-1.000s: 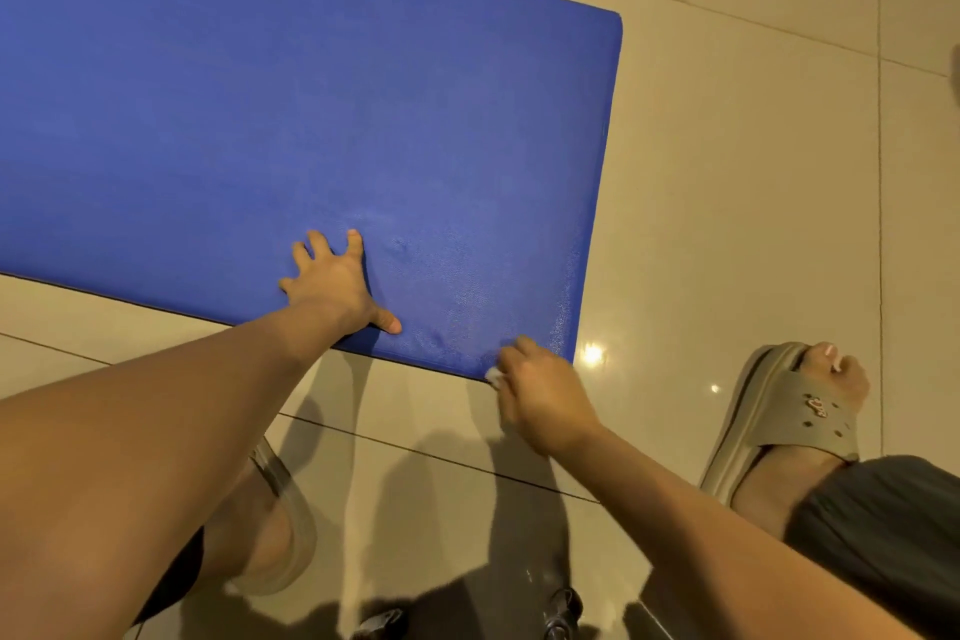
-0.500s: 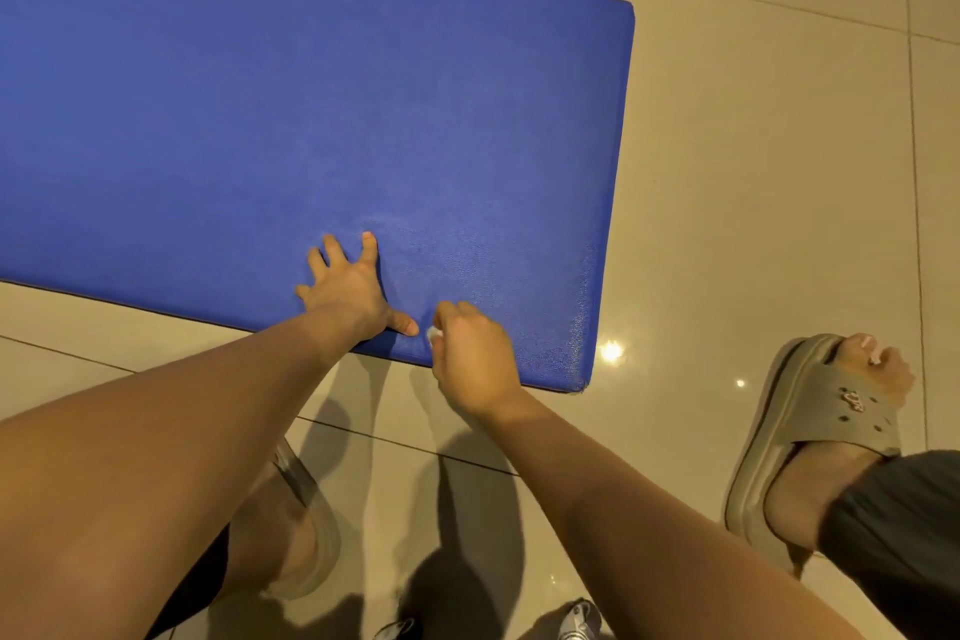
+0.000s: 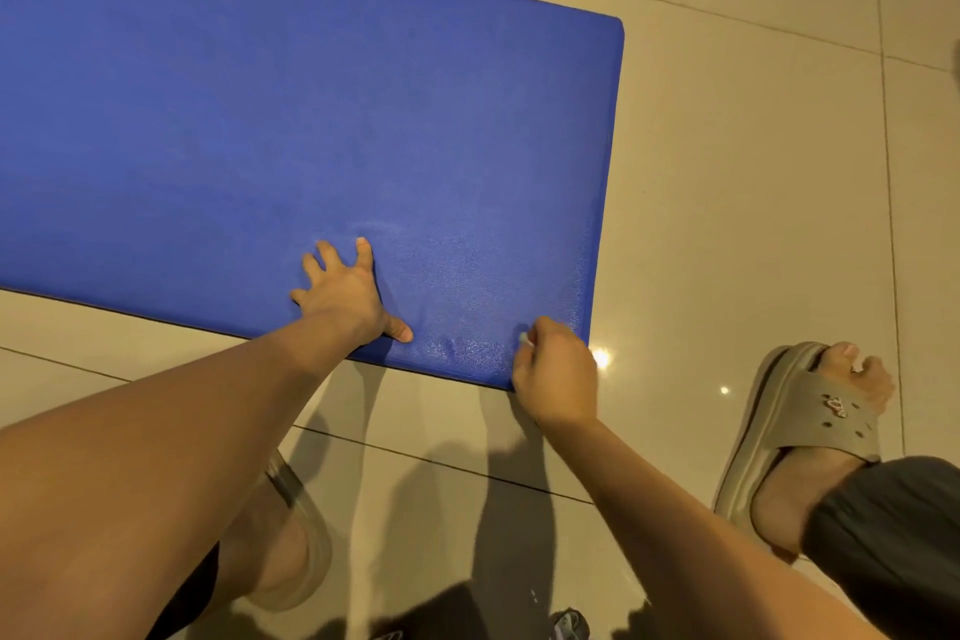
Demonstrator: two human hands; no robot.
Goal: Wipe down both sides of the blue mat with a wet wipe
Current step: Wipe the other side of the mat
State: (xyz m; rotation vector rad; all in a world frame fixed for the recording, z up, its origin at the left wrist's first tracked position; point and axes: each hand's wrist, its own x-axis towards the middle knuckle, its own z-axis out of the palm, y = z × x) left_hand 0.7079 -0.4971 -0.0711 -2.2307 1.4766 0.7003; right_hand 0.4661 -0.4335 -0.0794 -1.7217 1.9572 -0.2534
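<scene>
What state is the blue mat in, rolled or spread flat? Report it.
Spread flat: the blue mat lies unrolled on the tiled floor, left hand resting flat on it.

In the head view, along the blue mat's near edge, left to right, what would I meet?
Left hand flat on the blue foam mat → right hand pinching a white wet wipe → tan rubber slide sandal on the beige tiled floor.

the blue mat (image 3: pixel 311 120) looks matt and finely pebbled, like foam; the floor tiles (image 3: pixel 727 224) beside the mat are glossy, smooth; the slipper (image 3: pixel 810 411) looks matt rubber.
</scene>
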